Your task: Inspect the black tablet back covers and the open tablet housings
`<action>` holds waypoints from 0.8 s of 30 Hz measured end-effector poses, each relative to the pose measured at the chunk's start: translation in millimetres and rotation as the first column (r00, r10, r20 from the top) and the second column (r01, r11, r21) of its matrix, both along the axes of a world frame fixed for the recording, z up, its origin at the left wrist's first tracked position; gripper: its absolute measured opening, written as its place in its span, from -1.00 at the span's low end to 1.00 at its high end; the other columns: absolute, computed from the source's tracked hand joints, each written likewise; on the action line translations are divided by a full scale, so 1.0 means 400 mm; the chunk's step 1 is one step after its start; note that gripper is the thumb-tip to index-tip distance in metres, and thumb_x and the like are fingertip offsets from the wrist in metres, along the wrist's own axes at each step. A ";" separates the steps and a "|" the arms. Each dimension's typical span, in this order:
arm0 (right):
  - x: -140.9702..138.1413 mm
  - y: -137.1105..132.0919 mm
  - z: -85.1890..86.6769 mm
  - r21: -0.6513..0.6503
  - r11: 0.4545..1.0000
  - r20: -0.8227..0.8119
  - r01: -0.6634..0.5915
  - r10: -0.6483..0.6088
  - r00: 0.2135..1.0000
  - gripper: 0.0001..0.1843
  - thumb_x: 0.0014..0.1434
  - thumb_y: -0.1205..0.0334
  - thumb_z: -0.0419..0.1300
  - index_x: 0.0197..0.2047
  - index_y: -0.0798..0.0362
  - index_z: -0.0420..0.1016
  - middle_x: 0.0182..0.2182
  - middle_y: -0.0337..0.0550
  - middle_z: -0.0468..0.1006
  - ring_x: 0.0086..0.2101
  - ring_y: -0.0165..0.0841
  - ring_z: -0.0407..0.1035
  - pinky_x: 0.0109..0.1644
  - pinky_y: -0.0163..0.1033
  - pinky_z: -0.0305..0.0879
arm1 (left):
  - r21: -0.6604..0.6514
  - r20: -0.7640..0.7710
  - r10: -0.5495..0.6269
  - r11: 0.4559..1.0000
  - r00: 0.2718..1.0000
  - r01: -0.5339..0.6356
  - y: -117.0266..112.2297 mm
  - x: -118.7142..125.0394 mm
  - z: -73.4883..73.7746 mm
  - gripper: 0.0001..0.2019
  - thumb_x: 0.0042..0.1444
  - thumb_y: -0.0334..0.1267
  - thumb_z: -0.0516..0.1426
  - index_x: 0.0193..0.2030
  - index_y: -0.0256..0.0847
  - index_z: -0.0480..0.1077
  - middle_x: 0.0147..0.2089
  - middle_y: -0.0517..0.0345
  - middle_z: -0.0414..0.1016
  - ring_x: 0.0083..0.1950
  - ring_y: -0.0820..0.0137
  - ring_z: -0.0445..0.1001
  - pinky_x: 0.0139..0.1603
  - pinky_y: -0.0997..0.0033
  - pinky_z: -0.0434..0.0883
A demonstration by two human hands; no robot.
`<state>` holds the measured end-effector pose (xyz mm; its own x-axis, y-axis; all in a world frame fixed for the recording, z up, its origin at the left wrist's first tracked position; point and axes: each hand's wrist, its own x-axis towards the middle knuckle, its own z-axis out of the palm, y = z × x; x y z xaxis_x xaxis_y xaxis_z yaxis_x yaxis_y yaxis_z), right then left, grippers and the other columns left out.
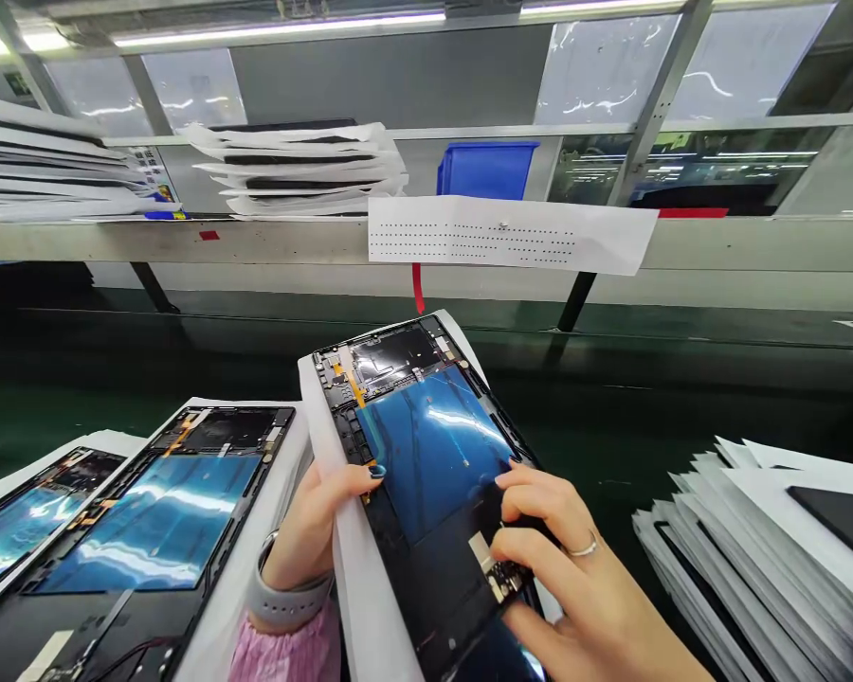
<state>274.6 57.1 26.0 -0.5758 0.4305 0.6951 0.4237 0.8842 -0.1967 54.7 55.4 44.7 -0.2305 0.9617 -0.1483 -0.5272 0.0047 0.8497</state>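
Note:
An opened tablet (426,445) with a blue film over its inside lies tilted on a white sheet, raised in front of me. My left hand (313,530) grips its left edge, thumb on top and fingers hidden beneath. My right hand (569,578) rests on the tablet's lower right, fingers curled and pressing near a small connector part (494,568) on the black board.
Two more opened tablets (156,511) (21,516) lie on white sheets at the left. A stack of wrapped tablets (774,540) sits at the right. Behind runs a dark green conveyor (682,407), a shelf with a perforated paper (504,232), stacked sheets (305,166) and a blue bin (487,170).

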 end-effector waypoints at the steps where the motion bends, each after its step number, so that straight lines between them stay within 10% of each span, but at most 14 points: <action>1: -0.001 -0.002 0.001 0.005 1.000 -0.012 -0.009 0.009 1.000 -0.71 0.15 0.61 0.02 -0.18 0.06 0.34 -0.15 -0.04 0.31 0.06 -0.14 0.27 0.10 -0.05 0.39 | -0.008 -0.011 0.009 1.000 1.000 -0.009 0.000 -0.002 -0.001 -0.70 -0.29 -0.32 0.36 -0.31 -0.27 0.55 -0.53 0.19 0.51 -0.49 0.30 0.47 -0.49 0.42 0.40; 13: -0.023 -0.014 0.012 -0.042 0.998 -0.093 -0.043 0.039 0.995 -0.62 0.12 0.66 -0.02 -0.18 0.03 0.41 -0.19 -0.07 0.43 -0.01 -0.20 0.40 0.25 0.04 0.30 | 0.044 -0.007 0.060 0.997 0.998 -0.060 0.004 -0.006 -0.006 -0.87 -0.29 -0.32 0.36 -0.56 -0.24 0.52 -0.57 0.17 0.53 -0.45 0.24 0.56 -0.49 0.42 0.49; 18: 0.028 -0.032 0.028 -0.344 0.928 -0.064 -0.142 0.127 0.990 -0.67 0.18 0.41 0.26 -0.03 -0.13 0.45 0.08 -0.12 0.41 0.22 -0.19 0.26 0.33 -0.13 0.20 | 0.004 -0.047 0.037 0.999 0.998 -0.037 0.001 -0.003 0.002 -0.87 -0.31 -0.31 0.37 -0.58 -0.26 0.53 -0.57 0.17 0.55 -0.52 0.32 0.53 -0.55 0.49 0.47; 24: 0.080 0.026 -0.002 -0.615 0.788 -0.498 -0.022 -0.366 0.786 -0.83 0.33 0.06 0.21 -0.27 -0.09 0.53 0.08 -0.14 0.43 0.15 -0.16 0.29 0.11 -0.22 0.30 | -0.059 -0.080 0.084 0.994 0.993 -0.089 -0.002 0.004 0.009 -0.86 -0.39 -0.34 0.34 -0.62 -0.24 0.48 -0.60 0.20 0.51 -0.52 0.30 0.54 -0.52 0.46 0.49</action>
<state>306.4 67.6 25.2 -0.0332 0.8938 0.4473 0.1920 0.4449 -0.8748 56.3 54.4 48.1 -0.3258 0.9270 -0.1859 -0.4607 0.0161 0.8874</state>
